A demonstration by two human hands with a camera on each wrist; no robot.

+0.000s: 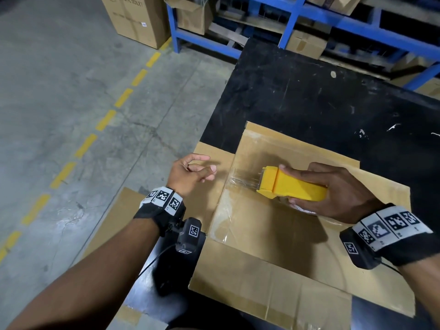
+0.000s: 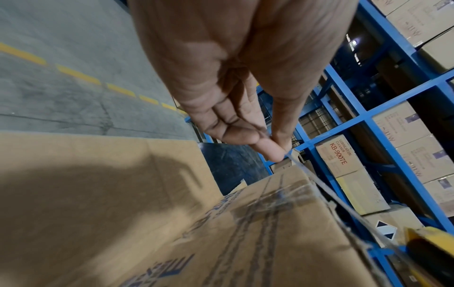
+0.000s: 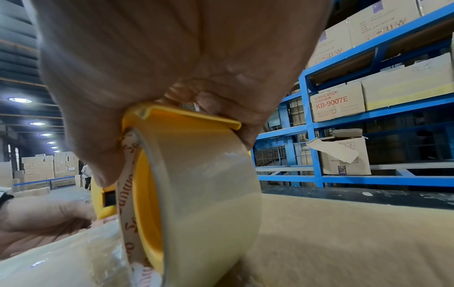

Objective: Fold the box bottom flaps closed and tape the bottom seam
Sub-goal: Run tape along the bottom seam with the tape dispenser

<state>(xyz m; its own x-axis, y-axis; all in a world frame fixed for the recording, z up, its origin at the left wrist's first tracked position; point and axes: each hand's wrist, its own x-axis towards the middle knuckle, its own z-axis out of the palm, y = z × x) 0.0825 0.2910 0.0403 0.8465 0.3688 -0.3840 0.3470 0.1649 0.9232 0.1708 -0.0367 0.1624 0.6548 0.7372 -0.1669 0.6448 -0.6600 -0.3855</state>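
Note:
A brown cardboard box [image 1: 273, 229] lies on the black table with its flaps folded flat on top. Old clear tape shows along its edges. My right hand [image 1: 288, 184] grips a yellow tape dispenser [image 1: 302, 189] over the box's left part. The dispenser [image 3: 176, 118] carries a roll of clear tape [image 3: 209, 194]. A strip of tape [image 1: 242, 181] stretches left from it. My left hand [image 1: 209, 172] pinches that strip's end between thumb and fingers, just past the box's left edge. In the left wrist view the pinch [image 2: 280, 151] and the taut tape [image 2: 331, 196] show above the box [image 2: 245, 233].
The black table [image 1: 309, 91] extends beyond the box. Blue racks [image 1: 333, 22] with cartons stand behind it. A large carton [image 1: 135, 17] stands on the concrete floor, left of a yellow dashed line [image 1: 104, 120]. A flat cardboard piece [image 1: 119, 217] lies below my left wrist.

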